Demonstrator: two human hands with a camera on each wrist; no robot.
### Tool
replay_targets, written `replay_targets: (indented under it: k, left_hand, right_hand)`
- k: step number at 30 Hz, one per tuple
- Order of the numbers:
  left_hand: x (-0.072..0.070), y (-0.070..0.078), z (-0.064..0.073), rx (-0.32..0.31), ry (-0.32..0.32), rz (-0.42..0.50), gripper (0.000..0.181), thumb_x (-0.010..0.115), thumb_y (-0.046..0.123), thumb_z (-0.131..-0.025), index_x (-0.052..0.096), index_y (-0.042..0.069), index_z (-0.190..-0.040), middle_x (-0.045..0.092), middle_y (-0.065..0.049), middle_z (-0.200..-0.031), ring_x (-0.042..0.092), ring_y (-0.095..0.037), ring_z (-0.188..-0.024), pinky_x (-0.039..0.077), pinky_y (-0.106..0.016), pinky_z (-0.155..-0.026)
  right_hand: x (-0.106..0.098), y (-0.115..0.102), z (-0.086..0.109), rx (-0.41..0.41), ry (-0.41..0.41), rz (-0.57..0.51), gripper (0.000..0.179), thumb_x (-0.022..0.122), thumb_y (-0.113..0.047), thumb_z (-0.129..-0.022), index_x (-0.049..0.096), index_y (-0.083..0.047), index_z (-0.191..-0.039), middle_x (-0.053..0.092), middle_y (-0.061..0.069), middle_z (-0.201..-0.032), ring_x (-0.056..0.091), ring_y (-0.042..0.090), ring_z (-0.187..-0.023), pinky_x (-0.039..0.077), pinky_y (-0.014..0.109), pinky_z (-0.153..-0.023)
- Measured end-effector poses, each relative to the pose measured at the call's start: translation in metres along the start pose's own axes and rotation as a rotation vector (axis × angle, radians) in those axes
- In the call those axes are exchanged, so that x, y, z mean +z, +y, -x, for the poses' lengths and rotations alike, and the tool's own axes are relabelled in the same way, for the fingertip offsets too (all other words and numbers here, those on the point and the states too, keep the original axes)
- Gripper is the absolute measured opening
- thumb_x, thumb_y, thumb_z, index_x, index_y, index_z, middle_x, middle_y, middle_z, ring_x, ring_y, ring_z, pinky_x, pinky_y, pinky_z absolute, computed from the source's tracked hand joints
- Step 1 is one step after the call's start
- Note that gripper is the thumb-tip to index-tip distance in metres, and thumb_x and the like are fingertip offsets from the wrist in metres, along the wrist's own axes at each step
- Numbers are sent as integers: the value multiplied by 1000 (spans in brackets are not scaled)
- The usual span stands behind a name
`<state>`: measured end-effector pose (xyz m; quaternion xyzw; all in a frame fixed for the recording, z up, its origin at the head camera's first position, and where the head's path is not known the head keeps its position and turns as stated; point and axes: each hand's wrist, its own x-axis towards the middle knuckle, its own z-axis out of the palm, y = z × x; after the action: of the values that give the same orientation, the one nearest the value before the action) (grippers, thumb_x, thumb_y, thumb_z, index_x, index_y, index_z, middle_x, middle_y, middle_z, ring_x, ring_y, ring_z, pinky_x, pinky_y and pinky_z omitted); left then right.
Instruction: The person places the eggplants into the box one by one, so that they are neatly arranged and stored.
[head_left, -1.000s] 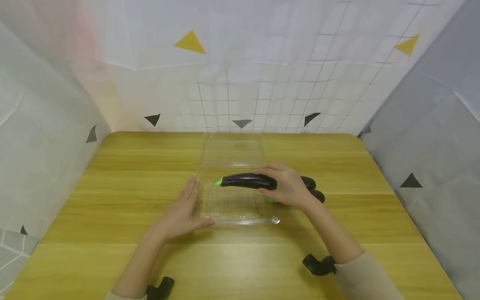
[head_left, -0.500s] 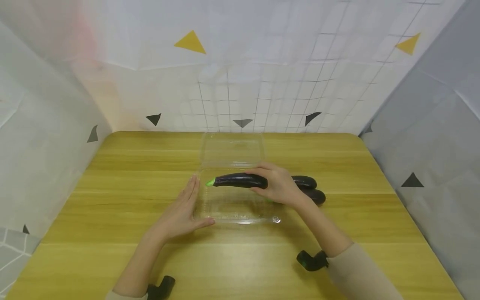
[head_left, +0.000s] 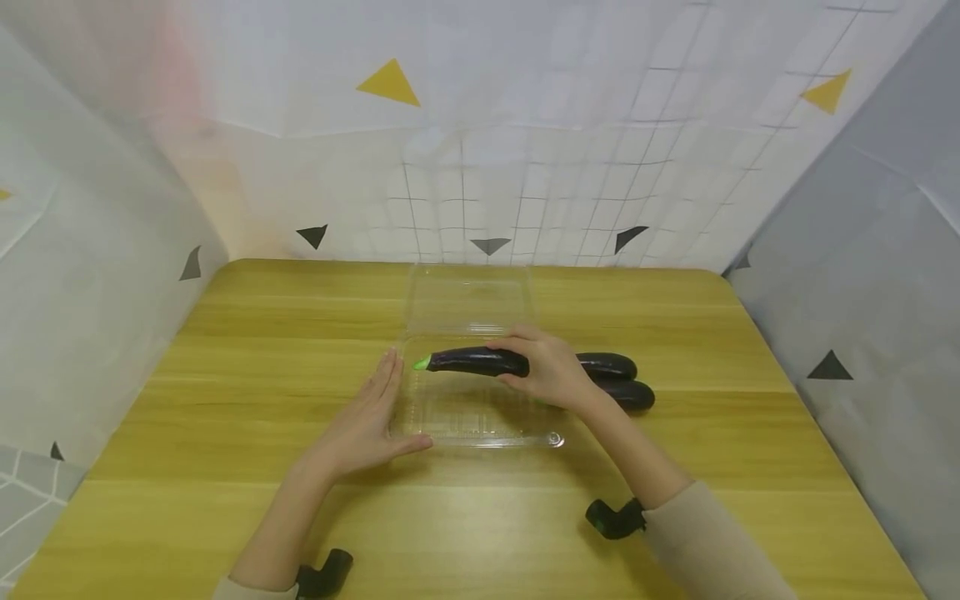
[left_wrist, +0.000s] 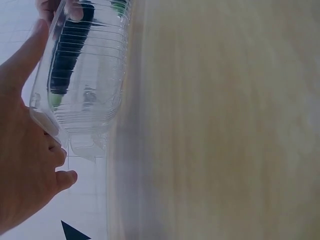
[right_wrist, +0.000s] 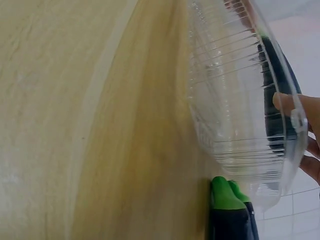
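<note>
My right hand [head_left: 551,367] grips a dark purple eggplant [head_left: 472,361] by its thick end, holding it level over the base of a clear plastic clamshell box [head_left: 480,442]. Its green stem end points left. My left hand [head_left: 363,425] rests against the box's left side, fingers straight and thumb spread along the front corner. Through the clear wall in the left wrist view, the held eggplant [left_wrist: 70,55] shows dark. Two more eggplants, one [head_left: 609,365] behind the other [head_left: 630,395], lie right of the box, partly hidden by my right hand and forearm.
The box's clear lid [head_left: 468,300] lies folded back toward the rear wall. In the right wrist view, green stem ends [right_wrist: 225,195] sit close to the box. Under everything is a wood-grain table [head_left: 262,350], with pale patterned sheets [head_left: 480,167] behind and at both sides.
My right hand has moved left with the eggplant, further over the box, uncovering more of the two eggplants at right. My left hand has stayed against the box.
</note>
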<state>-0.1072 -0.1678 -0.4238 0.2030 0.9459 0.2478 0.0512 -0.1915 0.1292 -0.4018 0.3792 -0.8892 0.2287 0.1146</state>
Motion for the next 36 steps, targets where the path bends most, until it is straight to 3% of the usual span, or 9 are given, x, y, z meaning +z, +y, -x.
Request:
replay_targets:
  k: [17,25,36]
  left_hand:
    - [0,0,0,-8,-22,-2,117,65,64,-81,-4,1,-153,-12,-14,-160,-5,-24,-146,11,-48,-116]
    - [0,0,-1,-6,-21,-10,119,66,63,-80,-4,1,-153,-12,-15,-159,-4,-26,-146,12,-49,-116]
    - [0,1,-1,-2,-18,-19,119,67,62,-80,-4,1,-153,-11,-15,-160,-5,-26,-146,12,-49,-116]
  right_hand:
    - [16,12,0,59,-88,7,48,83,-20,-76,67,-13,-121,61,9,-125,56,26,-115,55,40,-82]
    - [24,11,-2,99,-149,90,47,84,-21,-75,66,-14,-118,62,7,-125,54,27,-119,52,42,-89]
    - [20,5,4,41,-119,119,51,83,-20,-76,64,-12,-123,63,6,-125,53,26,-121,45,43,-100]
